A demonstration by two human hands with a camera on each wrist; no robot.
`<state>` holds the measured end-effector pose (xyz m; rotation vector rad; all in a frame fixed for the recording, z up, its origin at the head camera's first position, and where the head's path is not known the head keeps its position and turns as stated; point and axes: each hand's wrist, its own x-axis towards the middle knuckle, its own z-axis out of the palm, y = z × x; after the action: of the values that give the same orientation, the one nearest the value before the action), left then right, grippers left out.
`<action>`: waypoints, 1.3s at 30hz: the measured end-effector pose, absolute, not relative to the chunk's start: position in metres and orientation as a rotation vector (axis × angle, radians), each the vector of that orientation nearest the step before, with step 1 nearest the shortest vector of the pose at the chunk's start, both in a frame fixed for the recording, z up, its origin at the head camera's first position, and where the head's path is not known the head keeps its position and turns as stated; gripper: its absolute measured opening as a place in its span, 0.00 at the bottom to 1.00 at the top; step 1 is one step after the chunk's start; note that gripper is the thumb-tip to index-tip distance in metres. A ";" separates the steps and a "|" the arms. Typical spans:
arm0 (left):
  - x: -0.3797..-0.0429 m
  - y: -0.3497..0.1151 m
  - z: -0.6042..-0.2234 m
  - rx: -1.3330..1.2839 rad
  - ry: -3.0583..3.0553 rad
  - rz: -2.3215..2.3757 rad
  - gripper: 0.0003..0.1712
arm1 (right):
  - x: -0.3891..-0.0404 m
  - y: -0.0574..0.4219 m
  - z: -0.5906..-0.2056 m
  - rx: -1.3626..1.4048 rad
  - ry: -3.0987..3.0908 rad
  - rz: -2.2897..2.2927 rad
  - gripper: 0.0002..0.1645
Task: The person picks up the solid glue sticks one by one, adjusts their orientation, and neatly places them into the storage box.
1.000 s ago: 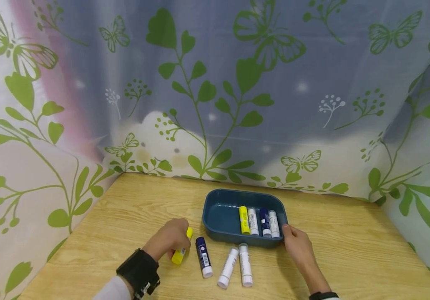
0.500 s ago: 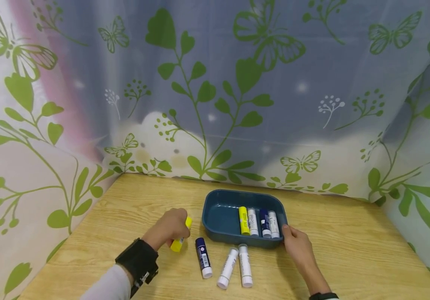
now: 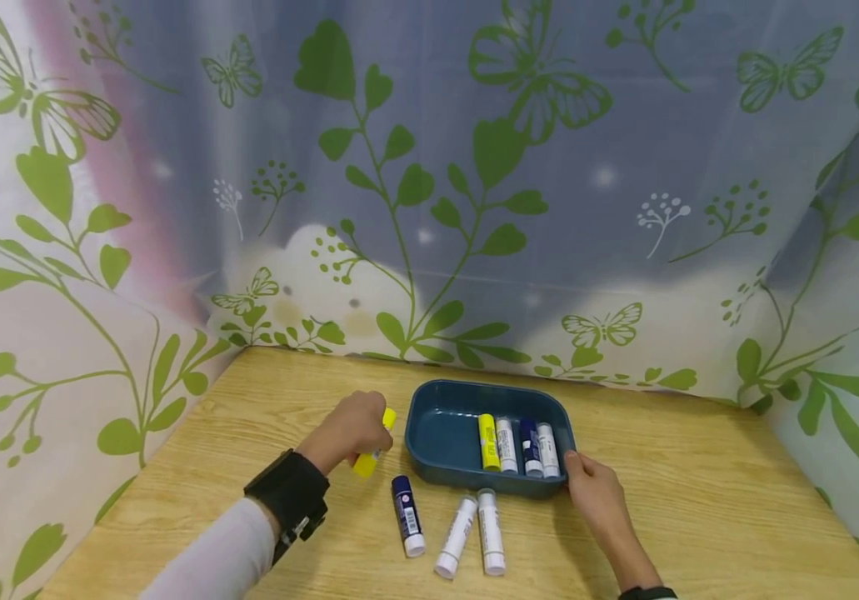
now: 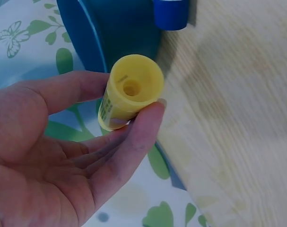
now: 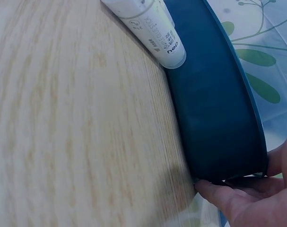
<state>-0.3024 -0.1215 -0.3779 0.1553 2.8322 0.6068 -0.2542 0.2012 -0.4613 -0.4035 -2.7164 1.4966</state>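
Observation:
My left hand (image 3: 354,429) pinches a yellow glue stick (image 4: 116,111) between thumb and fingers, just left of the blue tray (image 3: 444,477) and above the table. The stick's round hollow end faces the left wrist camera. At the tray's near right corner, my right hand (image 3: 600,492) grips the wall, thumb and fingers on either side of it in the right wrist view. Inside the tray's right half lie a yellow glue stick (image 3: 488,443), a white one (image 3: 506,446), a dark blue one (image 3: 531,447) and another white one (image 3: 547,450), side by side.
In front of the tray, a dark blue glue stick (image 3: 407,517) and two white glue sticks, one tilted (image 3: 456,537) and one straighter (image 3: 491,533), lie on the wooden table (image 3: 714,500). A patterned curtain (image 3: 429,208) rises behind the table's back edge.
My left hand has lifted the yellow glue stick away from its place beside the dark blue one, up and towards the tray's left side. The right hand and tray have stayed put.

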 end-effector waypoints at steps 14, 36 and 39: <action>-0.312 -0.093 -0.368 0.223 2.892 0.658 0.11 | -0.252 0.192 -0.467 -0.378 -2.684 1.474 0.32; -0.324 -0.032 -0.395 0.267 2.943 0.845 0.12 | -0.252 0.200 -0.462 -0.396 -2.676 1.454 0.31; -0.325 -0.027 -0.399 0.241 2.937 0.854 0.12 | -0.252 0.201 -0.462 -0.393 -2.677 1.447 0.31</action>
<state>-0.3254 -0.0271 -0.3994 0.2410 2.9372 0.8537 -0.2521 0.2007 -0.4617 -0.3931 -2.6765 1.4475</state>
